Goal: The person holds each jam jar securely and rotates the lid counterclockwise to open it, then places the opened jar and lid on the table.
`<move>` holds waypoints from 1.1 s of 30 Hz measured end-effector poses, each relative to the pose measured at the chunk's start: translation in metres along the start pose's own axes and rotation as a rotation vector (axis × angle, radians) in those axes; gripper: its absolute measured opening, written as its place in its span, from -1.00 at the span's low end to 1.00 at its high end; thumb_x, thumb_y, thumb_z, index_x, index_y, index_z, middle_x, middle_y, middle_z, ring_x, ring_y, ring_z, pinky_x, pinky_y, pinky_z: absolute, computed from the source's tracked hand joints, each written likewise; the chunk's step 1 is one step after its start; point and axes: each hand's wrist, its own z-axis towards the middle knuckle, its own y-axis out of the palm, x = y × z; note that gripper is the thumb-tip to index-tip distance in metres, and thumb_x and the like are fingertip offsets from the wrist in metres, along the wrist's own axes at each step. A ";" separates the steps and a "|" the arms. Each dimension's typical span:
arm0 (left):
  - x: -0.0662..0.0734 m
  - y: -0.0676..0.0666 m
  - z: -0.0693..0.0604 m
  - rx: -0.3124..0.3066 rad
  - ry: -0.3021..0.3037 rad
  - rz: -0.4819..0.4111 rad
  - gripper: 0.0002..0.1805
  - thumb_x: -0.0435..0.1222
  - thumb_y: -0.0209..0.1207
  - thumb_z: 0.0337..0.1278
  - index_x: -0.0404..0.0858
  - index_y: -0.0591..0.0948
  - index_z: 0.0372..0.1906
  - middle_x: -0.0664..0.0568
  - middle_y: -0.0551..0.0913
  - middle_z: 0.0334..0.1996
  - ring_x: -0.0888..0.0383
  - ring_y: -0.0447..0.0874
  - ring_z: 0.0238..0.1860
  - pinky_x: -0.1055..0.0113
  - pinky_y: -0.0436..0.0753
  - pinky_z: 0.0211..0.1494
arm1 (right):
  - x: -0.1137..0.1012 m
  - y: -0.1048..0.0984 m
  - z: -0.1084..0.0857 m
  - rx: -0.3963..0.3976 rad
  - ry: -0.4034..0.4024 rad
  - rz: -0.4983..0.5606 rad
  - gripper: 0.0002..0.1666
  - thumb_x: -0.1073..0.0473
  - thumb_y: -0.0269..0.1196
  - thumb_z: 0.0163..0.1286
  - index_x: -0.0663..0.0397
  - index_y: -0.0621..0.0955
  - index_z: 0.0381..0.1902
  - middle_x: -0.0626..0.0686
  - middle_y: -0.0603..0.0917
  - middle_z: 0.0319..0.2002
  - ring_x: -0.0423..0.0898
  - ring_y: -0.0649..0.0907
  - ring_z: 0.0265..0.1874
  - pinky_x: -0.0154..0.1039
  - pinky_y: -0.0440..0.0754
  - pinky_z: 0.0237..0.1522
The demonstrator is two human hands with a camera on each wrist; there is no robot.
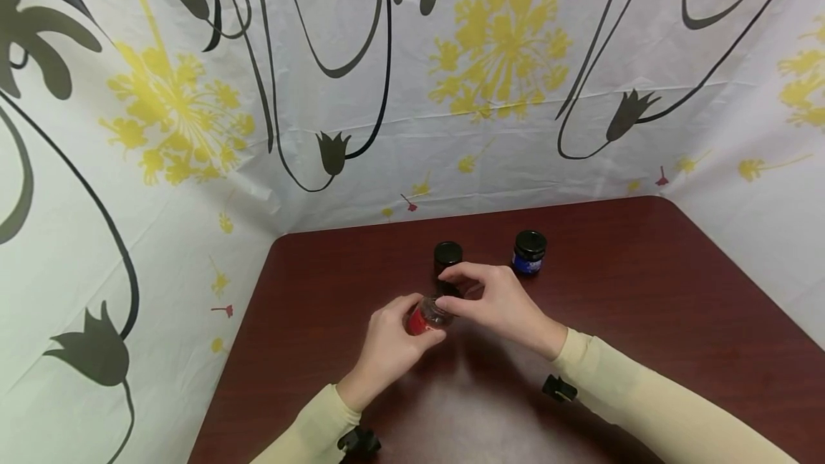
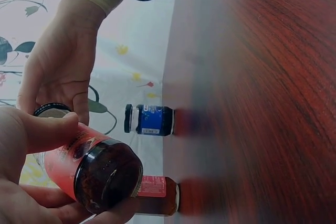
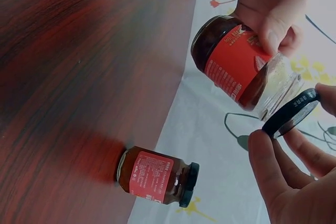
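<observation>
A glass jar with a red label (image 1: 419,321) and dark contents is gripped by my left hand (image 1: 389,344), raised above the table and tilted. Its clear neck shows in the right wrist view, with the thumb along the label side. My right hand (image 1: 505,308) pinches a black lid (image 3: 292,113) by its rim between thumb and fingers. The lid is off the threads and tilted, right by the jar's mouth; whether its edge touches the glass I cannot tell. Just beyond the hands stands a second red-label jar (image 3: 151,176), upright with its black lid on.
A blue-label jar (image 1: 529,253) with a black lid stands upright at the back, right of the second red-label jar. The dark red table (image 1: 335,285) has rounded far corners. A patterned white cloth (image 1: 399,127) hangs behind and beside it.
</observation>
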 end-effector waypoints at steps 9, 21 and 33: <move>-0.002 -0.003 -0.002 0.002 -0.052 -0.043 -0.46 -0.08 0.53 -0.04 -0.01 0.62 0.09 0.22 0.69 -0.14 0.20 0.61 -0.24 0.34 0.58 -0.32 | 0.002 -0.001 -0.002 -0.016 -0.002 0.002 -0.54 -0.28 0.41 0.24 -0.45 0.63 0.08 -0.17 0.71 -0.03 -0.25 0.68 -0.12 -0.10 0.68 -0.09; -0.006 -0.005 -0.004 0.034 -0.094 -0.036 -0.38 -0.03 0.54 -0.06 -0.05 0.57 0.14 0.21 0.65 -0.09 0.23 0.58 -0.18 0.30 0.59 -0.25 | 0.004 -0.006 -0.004 -0.022 -0.005 -0.022 -0.54 -0.24 0.43 0.23 -0.39 0.62 0.06 -0.22 0.65 0.00 -0.12 0.69 -0.11 -0.22 0.67 -0.10; -0.013 -0.005 -0.006 0.100 -0.090 -0.090 -0.35 -0.07 0.54 -0.05 -0.01 0.58 0.21 0.23 0.66 0.01 0.20 0.63 -0.01 0.03 0.66 0.00 | 0.009 -0.010 -0.006 -0.028 -0.009 -0.014 -0.51 -0.21 0.46 0.21 -0.40 0.61 0.07 -0.20 0.63 0.01 -0.09 0.68 -0.08 -0.20 0.66 -0.07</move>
